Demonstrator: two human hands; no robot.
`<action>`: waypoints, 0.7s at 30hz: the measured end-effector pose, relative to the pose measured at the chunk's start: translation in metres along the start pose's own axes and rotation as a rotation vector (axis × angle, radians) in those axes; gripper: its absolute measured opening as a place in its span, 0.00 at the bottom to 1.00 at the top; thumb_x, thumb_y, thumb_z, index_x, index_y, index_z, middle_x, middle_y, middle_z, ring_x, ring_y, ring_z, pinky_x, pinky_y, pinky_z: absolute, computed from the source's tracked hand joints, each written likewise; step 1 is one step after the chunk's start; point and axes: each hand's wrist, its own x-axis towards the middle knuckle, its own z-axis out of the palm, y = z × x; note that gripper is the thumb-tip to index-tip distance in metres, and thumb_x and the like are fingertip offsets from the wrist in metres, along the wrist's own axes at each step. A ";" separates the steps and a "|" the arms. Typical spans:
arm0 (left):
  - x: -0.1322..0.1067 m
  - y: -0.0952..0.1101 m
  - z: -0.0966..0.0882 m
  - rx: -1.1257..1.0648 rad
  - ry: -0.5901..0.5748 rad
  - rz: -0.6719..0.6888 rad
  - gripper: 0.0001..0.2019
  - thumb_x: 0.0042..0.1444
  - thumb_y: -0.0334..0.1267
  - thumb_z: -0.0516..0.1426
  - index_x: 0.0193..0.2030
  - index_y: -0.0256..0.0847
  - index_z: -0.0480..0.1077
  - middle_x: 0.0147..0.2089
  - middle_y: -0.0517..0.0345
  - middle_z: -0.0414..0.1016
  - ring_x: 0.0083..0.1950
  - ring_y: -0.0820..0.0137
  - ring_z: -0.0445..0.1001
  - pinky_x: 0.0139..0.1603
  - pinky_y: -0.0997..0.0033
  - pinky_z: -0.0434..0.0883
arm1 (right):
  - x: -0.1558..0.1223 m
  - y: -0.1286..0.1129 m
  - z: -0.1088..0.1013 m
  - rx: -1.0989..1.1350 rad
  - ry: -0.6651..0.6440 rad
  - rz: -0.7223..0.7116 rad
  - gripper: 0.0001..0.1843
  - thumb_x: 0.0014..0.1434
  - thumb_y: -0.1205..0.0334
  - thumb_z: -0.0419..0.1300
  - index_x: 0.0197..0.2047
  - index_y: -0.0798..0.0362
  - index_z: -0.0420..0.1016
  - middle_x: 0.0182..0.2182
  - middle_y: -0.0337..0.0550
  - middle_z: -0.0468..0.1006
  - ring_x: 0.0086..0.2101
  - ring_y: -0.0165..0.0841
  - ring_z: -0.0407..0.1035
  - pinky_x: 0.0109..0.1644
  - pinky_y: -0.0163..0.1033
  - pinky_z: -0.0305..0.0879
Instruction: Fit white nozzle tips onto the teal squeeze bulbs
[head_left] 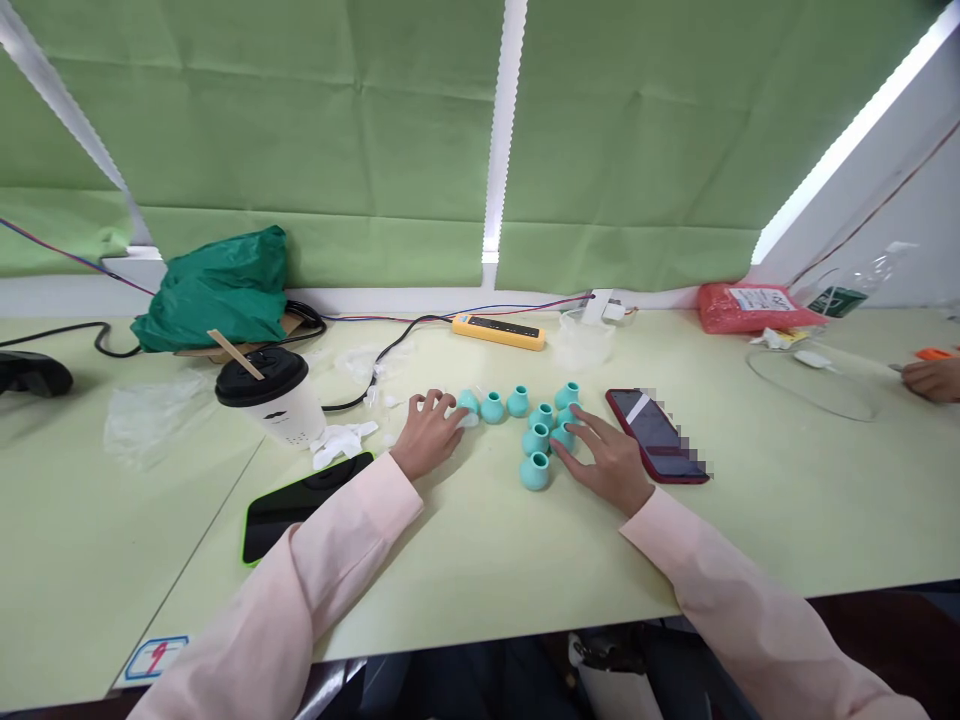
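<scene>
Several small teal rubber caps (534, 470) lie clustered in the middle of a pale green table (480, 560). My left hand (429, 432) rests knuckles up at the left end of the row, its fingers curled over one cap (468, 403). My right hand (606, 458) lies flat with fingers spread, its fingertips touching the caps (562, 435) on the right side of the cluster. Both arms wear pale pink sleeves.
A red phone (656, 436) lies right of my right hand, a green-edged phone (300, 505) near my left forearm. A lidded cup (266, 395), green bag (214, 290), yellow power strip (499, 331) and red packet (754, 305) stand around. Another person's hand (930, 378) shows at far right.
</scene>
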 end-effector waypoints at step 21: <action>-0.037 -0.006 -0.033 -0.671 -0.180 -0.254 0.08 0.41 0.36 0.53 0.31 0.37 0.67 0.20 0.64 0.64 0.21 0.79 0.60 0.23 0.80 0.60 | -0.003 -0.081 0.023 0.371 -0.504 -0.186 0.08 0.53 0.66 0.48 0.29 0.57 0.67 0.24 0.45 0.68 0.26 0.31 0.62 0.28 0.35 0.59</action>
